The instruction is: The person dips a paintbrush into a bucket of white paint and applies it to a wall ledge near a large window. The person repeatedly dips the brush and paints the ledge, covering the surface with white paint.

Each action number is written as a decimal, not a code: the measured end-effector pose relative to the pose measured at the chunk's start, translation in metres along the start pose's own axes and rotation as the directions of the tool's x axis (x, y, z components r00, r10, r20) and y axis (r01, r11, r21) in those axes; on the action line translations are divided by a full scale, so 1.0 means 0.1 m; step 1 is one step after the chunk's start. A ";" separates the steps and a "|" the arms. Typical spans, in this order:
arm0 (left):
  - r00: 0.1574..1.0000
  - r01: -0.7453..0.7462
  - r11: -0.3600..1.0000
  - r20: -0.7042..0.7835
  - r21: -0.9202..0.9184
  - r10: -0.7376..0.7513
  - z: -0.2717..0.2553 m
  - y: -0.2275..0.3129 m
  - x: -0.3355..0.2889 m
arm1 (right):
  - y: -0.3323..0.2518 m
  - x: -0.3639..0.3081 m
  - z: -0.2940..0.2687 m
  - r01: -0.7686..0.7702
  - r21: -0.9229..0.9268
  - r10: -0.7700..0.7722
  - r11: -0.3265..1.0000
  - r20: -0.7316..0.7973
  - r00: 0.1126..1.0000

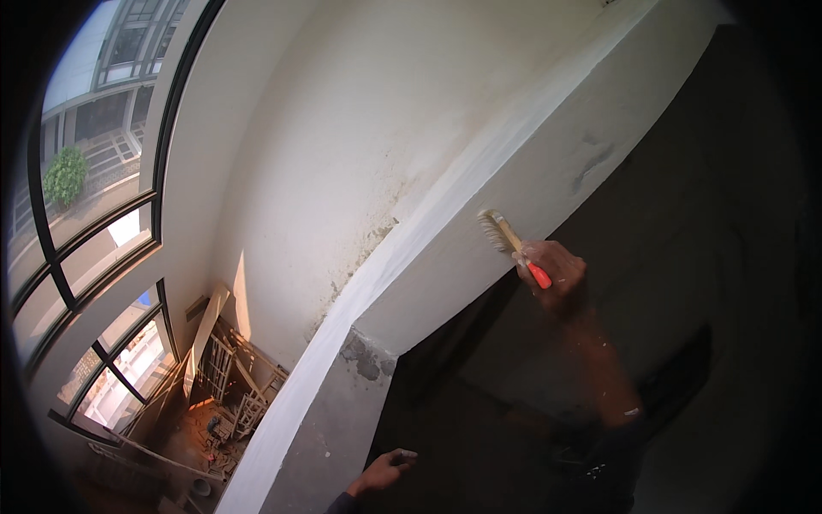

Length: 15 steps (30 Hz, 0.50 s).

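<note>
My right hand is closed around a paintbrush with a wooden body and a red handle end. Its pale bristles lie at the plastered face of a long ledge; whether they press on it is hard to tell. White specks mark the hand and forearm. The ledge's upper strip is whiter than the face under it. Lower down, my left hand is beside the ledge's grey lower section. Its fingers are loosely bent and partly apart, with nothing visible in them.
Rough, flaking patches run along the wall above the ledge. Dark-framed windows stand at the left. Far below, boards, wooden frames and debris lie on a floor. Deep shadow fills the right side.
</note>
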<state>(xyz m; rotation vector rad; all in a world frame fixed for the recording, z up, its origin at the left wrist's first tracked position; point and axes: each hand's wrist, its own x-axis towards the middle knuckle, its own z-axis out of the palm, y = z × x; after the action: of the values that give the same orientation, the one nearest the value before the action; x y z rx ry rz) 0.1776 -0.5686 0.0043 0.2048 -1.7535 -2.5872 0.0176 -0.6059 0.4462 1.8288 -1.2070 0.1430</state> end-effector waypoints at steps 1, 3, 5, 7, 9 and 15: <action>1.000 -0.005 1.000 -0.001 -0.010 0.005 0.00 -0.01 0.00 | 0.12 0.07 -0.11 0.016 -0.050 -0.015 0.999 0.018 1.000; 1.000 -0.001 1.000 -0.005 -0.019 0.001 0.00 -0.01 0.00 | 0.35 0.26 -0.34 0.034 -0.178 -0.032 0.983 0.013 0.999; 1.000 0.015 1.000 -0.014 -0.014 -0.015 -0.01 -0.01 0.00 | 0.55 0.48 -0.57 0.049 -0.264 -0.063 0.963 -0.044 0.997; 1.000 0.011 1.000 -0.013 -0.002 -0.011 0.00 0.01 -0.01 | 0.73 0.71 -0.75 0.126 -0.448 -0.157 0.885 -0.034 0.987; 1.000 0.009 1.000 -0.009 0.022 -0.009 0.00 0.04 -0.01 | 0.86 0.88 -0.83 0.123 -0.507 -0.181 0.853 -0.066 0.981; 1.000 0.015 1.000 -0.004 -0.012 -0.015 -0.01 0.04 -0.03 | 0.78 0.72 -0.45 0.247 -0.602 -0.185 0.759 0.164 0.969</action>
<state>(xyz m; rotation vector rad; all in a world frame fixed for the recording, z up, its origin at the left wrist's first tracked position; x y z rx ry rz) 0.1800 -0.5711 0.0082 0.2232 -1.7413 -2.6053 0.0105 -0.6302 0.5586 1.3722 -0.9387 -0.4391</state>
